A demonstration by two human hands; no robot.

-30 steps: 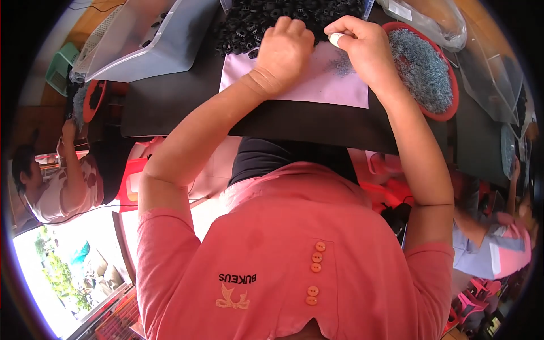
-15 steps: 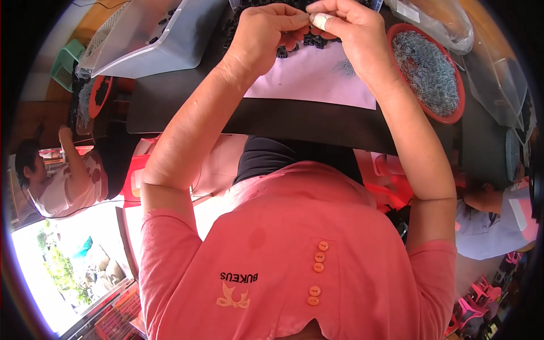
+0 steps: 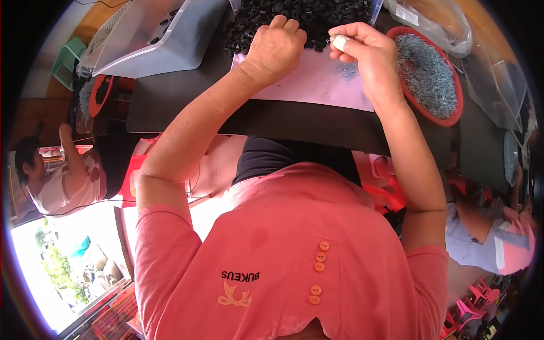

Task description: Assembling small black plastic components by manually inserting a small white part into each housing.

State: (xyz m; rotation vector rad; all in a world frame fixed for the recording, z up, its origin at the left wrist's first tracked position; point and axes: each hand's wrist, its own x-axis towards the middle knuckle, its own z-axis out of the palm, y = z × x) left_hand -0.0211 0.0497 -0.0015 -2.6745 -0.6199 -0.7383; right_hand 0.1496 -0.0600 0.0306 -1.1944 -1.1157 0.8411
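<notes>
My left hand (image 3: 276, 50) is at the near edge of a heap of small black plastic parts (image 3: 317, 14), its fingers curled down. Whatever it may hold is hidden under the fingers. Thumb and forefinger of my right hand (image 3: 365, 51) are pinched together above the pink sheet (image 3: 323, 85); a tiny thing at the tips is too small to name. White wrapping (image 3: 340, 42) covers part of the right thumb. Beside that hand, a few small silvery metal pieces (image 3: 347, 70) lie on the sheet. Many more fill a red bowl (image 3: 460, 99) to the right.
A translucent plastic bin (image 3: 153, 65) stands on the dark table (image 3: 187, 102) at left. Clear plastic bags (image 3: 453, 28) lie at far right. One person (image 3: 68, 187) sits at left, another (image 3: 481, 238) at right.
My hands have parted from where they met over the black parts. The left has moved down onto the heap's near edge; the right has moved slightly right and toward me.
</notes>
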